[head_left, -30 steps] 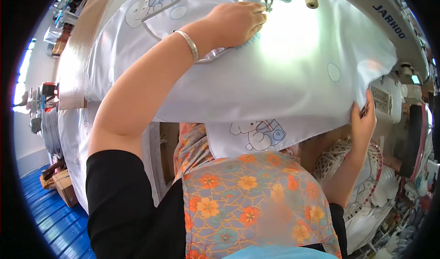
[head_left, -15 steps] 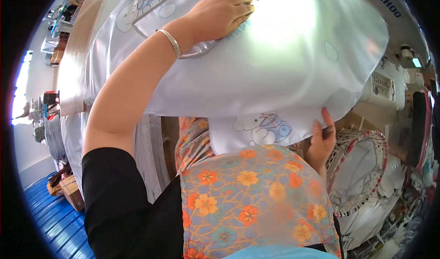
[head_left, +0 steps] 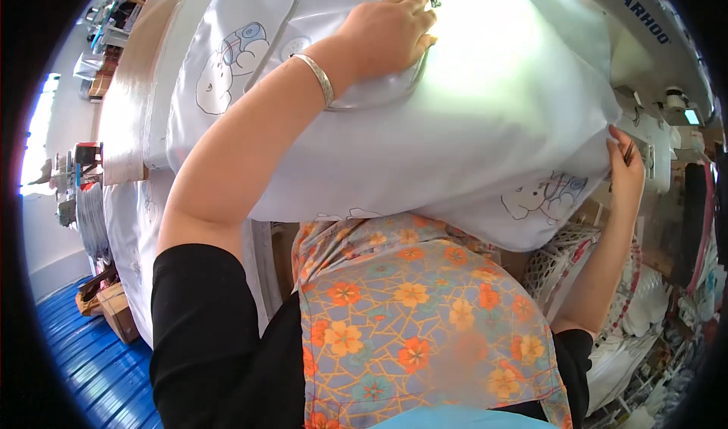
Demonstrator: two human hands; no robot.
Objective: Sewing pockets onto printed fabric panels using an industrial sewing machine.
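Note:
A large white satiny fabric (head_left: 409,156) with printed cartoon animals covers the sewing machine's bed and hangs over its front edge. My left hand (head_left: 388,36) lies on it with fingers stretched out, just left of the presser foot (head_left: 434,0). Under that hand runs a curved, grey-edged layer of the fabric. At the right, my right hand (head_left: 628,167) pinches the fabric's edge between thumb and fingertips and holds it raised. A small dark tool, its kind unclear, is tucked in the same hand's fingers. The needle area is partly washed out by bright light.
The machine's white arm (head_left: 622,19) rises at the upper right, with a small lit display (head_left: 691,116) beside it. A round netted basket (head_left: 557,266) holding white material stands low at my right. A cardboard box (head_left: 117,311) sits on the blue floor (head_left: 91,361) at left.
My right hand has moved up and right from the lower fabric, now pinching its edge and drawing the printed corner rightward. My left hand has shifted slightly right and down with the fabric.

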